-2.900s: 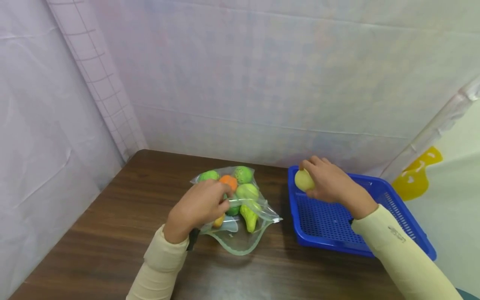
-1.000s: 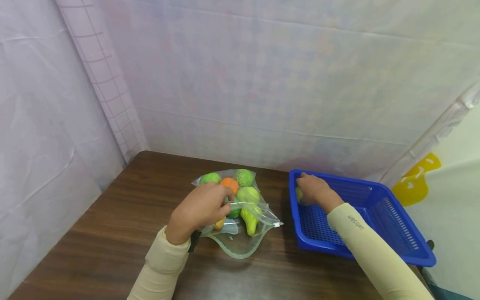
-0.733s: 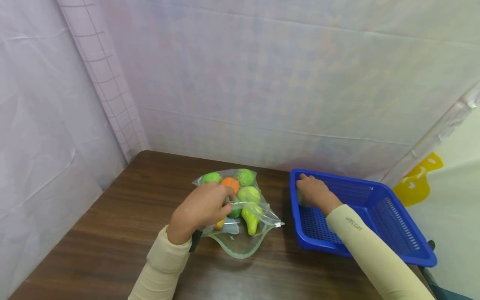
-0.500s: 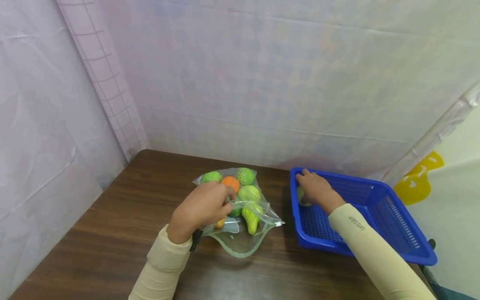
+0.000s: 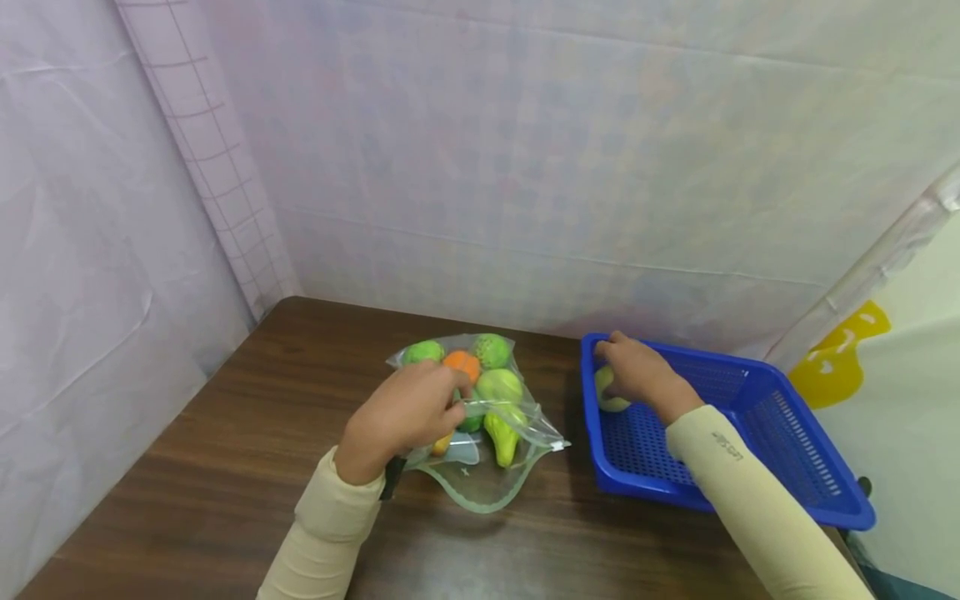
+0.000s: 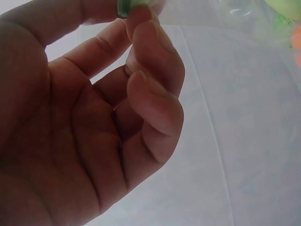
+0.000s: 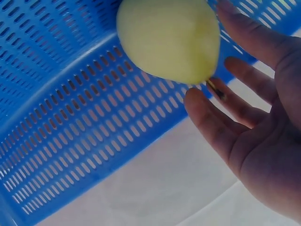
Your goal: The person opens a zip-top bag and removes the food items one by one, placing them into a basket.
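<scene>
My left hand [image 5: 408,412] pinches the edge of a clear zip bag [image 5: 480,492] that lies on the table; in the left wrist view the thumb and forefinger meet on its green strip [image 6: 124,7]. Inside the bag are an orange fruit [image 5: 462,364], a yellow-green gourd-shaped piece [image 5: 503,439] and several green fruits [image 5: 492,351]. A pale yellow-green apple-like fruit [image 7: 169,40] with a short stem sits in the far left corner of the blue basket [image 5: 590,442]. Beside it, my right hand [image 5: 641,375] has its fingers spread and loosely bent, with gaps showing around the fruit.
The basket stands at the right of the brown wooden table [image 5: 187,467], its perforated floor showing. White sheeting [image 5: 525,167] hangs close behind and to the left. A yellow cut-out shape [image 5: 832,367] is on the sheeting at the right.
My right hand has lowered the pale fruit from above the basket into its far left corner. Its fingers have since loosened and drawn slightly off the fruit. My left hand keeps its place on the bag.
</scene>
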The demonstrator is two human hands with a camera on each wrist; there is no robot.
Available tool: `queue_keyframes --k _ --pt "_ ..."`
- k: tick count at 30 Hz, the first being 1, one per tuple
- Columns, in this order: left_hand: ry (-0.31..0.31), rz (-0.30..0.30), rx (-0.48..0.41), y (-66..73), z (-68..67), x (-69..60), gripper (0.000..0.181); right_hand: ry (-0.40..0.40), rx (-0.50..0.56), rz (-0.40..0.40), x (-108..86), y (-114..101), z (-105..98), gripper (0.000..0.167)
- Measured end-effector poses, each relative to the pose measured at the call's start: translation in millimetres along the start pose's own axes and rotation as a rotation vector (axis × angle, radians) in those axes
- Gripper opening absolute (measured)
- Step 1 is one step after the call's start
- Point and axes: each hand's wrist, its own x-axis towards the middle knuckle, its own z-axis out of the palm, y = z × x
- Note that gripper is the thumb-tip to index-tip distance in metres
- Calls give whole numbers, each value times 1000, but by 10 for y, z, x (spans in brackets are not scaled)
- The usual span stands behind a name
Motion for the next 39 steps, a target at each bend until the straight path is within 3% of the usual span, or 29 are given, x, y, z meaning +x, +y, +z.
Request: queue_keyframes --k 5,13,20,25,28,31,39 --pt "-3 -2 0 8 0 0 29 28 39 19 -77 -51 -191 52" --pt "26 26 16 25 -3 18 24 218 114 -50 -306 -294 -639 43" --pt "60 48 31 32 -3 32 20 466 179 -164 -604 -721 -849 31" --pt "62 52 40 20 -16 31 17 629 273 -232 -745 -1057 -785 33" --pt "65 47 53 10 -13 19 16 651 366 -278 -775 -1267 -669 34" --pt "68 45 61 4 5 10 14 618 417 -296 -767 -1442 -566 33" --pt "84 55 73 6 6 -22 12 542 424 -312 -747 -1685 -466 24"
